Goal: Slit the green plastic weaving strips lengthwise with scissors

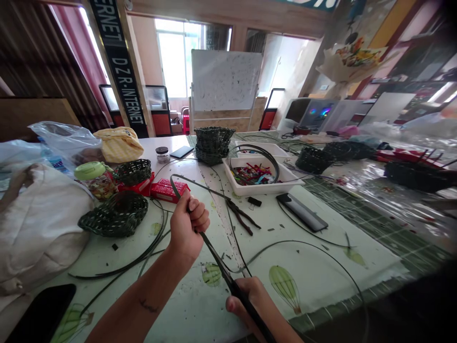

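Note:
My left hand (188, 227) is closed in a fist around a dark green weaving strip (213, 251), above the middle of the table. One end loops up and over the fist toward the pliers. From the fist the strip slants down to my right hand (257, 291), where it looks broader and darker. My right thumb and fingers are closed on that part at the front of the table; the fingers underneath are partly hidden. Dark-handled pliers (243, 216) lie beyond my hands. Left of my left hand sits a woven dark green basket (114, 214).
A red box (169, 190), lidded jar (93, 178) and cloth bag (43, 224) stand left. Stacked baskets (213, 144) and a white tray (264, 189) of colourful pieces are farther back. A phone (302, 211) and black clip (254, 202) lie right. Loose strips curve across the table.

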The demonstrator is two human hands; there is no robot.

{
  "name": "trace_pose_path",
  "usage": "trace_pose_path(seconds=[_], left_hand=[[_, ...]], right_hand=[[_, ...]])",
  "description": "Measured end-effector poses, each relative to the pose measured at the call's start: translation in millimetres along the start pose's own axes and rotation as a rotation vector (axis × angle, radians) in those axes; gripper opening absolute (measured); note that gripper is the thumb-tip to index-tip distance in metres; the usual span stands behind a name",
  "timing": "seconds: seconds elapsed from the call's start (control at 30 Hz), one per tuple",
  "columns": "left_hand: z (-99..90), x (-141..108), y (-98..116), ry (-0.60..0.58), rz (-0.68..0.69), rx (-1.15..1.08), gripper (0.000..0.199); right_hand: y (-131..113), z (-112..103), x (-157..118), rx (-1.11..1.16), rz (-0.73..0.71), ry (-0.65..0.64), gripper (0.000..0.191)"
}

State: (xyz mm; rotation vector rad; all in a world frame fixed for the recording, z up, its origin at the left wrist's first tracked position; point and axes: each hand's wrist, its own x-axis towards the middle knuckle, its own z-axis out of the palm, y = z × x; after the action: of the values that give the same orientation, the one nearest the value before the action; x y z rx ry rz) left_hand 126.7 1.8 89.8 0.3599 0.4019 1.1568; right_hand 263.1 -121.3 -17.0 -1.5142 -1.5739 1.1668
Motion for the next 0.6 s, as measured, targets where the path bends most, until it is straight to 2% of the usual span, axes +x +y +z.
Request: trace_pose_path(seconds=[0.23, 0.47, 0.6], left_hand=[[0.7, -1.1, -5.1, 0.005, 0.010, 0.002, 0.039], [-0.3, -1.8, -4.7, 0.012, 0.031, -0.006, 0.038], [-0.3, -0.8, -4.7, 0.015, 0.023, -0.002, 0.038]], right_hand=[[-3.0, -0.9, -3.3, -0.025, -0.003, 0.004, 0.066], [-8.1, 3.1, 0.0, -0.067, 0.014, 0.077, 0.064], [-9.8, 3.2, 1.2, -0.055, 0.037, 0.063, 0.060]])
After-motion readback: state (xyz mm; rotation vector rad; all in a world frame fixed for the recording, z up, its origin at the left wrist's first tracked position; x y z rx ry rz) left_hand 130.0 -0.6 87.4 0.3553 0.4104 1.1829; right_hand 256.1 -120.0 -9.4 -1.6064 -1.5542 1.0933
